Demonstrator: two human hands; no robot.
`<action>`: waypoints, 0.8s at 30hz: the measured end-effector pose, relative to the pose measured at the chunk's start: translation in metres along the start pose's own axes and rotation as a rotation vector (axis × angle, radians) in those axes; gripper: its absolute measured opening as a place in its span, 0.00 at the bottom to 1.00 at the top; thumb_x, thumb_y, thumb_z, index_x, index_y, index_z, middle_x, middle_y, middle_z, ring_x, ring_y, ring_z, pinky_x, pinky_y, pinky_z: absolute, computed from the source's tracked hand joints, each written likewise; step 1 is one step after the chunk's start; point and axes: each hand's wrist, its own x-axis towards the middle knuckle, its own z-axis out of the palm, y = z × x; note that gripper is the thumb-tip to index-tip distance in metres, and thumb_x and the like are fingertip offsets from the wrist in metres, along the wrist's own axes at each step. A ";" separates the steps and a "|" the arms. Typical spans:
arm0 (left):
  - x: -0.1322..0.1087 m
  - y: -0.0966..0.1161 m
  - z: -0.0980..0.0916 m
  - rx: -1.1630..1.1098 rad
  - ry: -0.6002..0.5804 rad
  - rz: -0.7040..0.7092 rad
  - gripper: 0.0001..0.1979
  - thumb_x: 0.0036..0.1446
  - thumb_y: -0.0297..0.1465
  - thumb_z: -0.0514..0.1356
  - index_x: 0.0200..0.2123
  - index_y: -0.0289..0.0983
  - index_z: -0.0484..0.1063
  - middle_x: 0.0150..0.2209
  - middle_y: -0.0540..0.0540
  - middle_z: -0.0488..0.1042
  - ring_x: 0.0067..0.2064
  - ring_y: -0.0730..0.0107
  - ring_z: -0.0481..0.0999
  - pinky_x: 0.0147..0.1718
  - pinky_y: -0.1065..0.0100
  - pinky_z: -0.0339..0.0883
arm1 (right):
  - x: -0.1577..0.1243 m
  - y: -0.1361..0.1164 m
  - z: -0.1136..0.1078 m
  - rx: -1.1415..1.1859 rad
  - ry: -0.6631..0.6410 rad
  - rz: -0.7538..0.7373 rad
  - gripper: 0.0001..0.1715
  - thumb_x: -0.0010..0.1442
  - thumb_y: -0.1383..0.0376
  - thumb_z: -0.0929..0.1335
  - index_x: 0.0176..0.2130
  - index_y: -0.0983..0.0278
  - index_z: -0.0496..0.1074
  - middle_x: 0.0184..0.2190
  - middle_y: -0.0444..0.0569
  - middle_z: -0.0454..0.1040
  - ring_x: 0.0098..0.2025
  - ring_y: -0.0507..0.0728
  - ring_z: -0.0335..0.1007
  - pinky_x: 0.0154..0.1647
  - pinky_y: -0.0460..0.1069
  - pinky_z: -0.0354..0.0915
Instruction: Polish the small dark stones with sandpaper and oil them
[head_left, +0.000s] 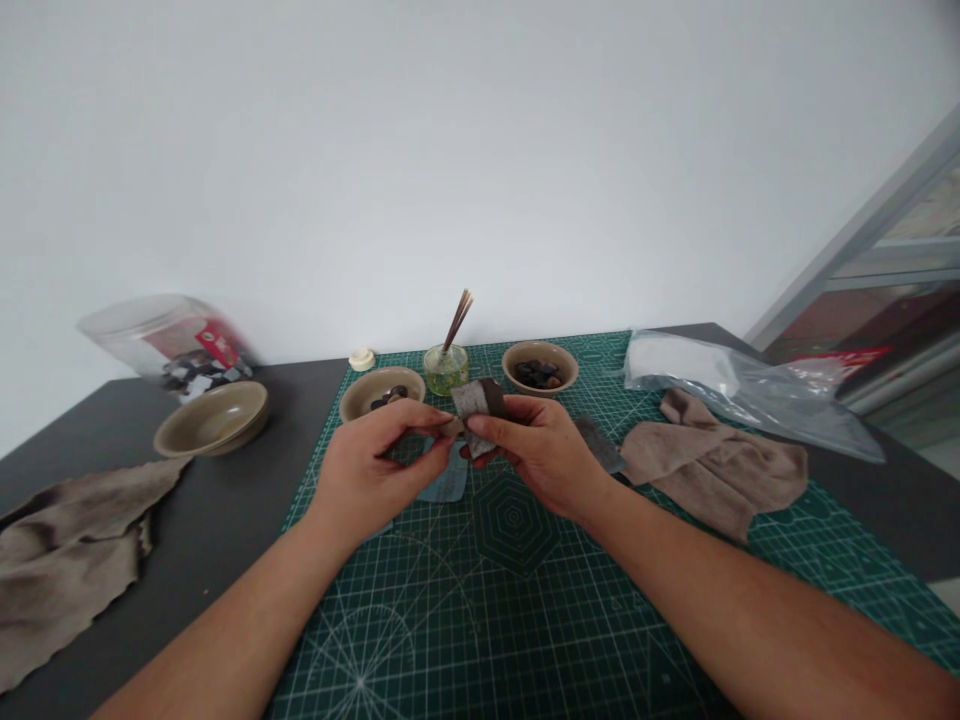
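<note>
Both my hands meet above the green cutting mat (510, 600). My right hand (544, 450) is closed around a small folded grey piece of sandpaper (474, 402) that sticks up from its fingers. My left hand (371, 465) pinches something small against that sandpaper; the pinched item is too hidden to name. A blue-grey flat piece (448, 484) lies on the mat just below my hands.
Behind my hands stand two tan bowls with dark stones (381, 392) (540, 366) and a glass jar with sticks (446, 368). Brown cloths lie at right (712, 465) and far left (67, 560). Empty stacked bowls (214, 418), a tipped plastic jar (169, 340) and a plastic bag (750, 385) surround the mat.
</note>
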 end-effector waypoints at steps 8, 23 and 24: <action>0.003 0.007 0.002 0.070 -0.069 0.034 0.03 0.54 0.29 0.61 0.29 0.39 0.69 0.34 0.47 0.81 0.36 0.67 0.80 0.34 0.67 0.74 | -0.002 -0.003 0.005 -0.019 0.015 0.017 0.14 0.47 0.58 0.78 0.32 0.65 0.80 0.30 0.47 0.79 0.31 0.53 0.73 0.29 0.47 0.71; 0.001 0.007 0.006 0.059 -0.107 0.007 0.03 0.56 0.29 0.60 0.30 0.39 0.69 0.35 0.47 0.80 0.35 0.68 0.79 0.34 0.68 0.72 | -0.002 -0.001 0.002 0.011 0.006 0.017 0.14 0.50 0.57 0.76 0.32 0.65 0.80 0.29 0.48 0.78 0.29 0.52 0.71 0.29 0.46 0.69; 0.001 0.007 0.006 0.070 -0.096 -0.008 0.03 0.56 0.30 0.60 0.30 0.39 0.69 0.34 0.47 0.80 0.35 0.68 0.79 0.33 0.69 0.71 | -0.002 -0.001 0.002 0.015 -0.001 0.023 0.14 0.50 0.57 0.77 0.32 0.65 0.80 0.29 0.48 0.78 0.30 0.52 0.71 0.29 0.46 0.69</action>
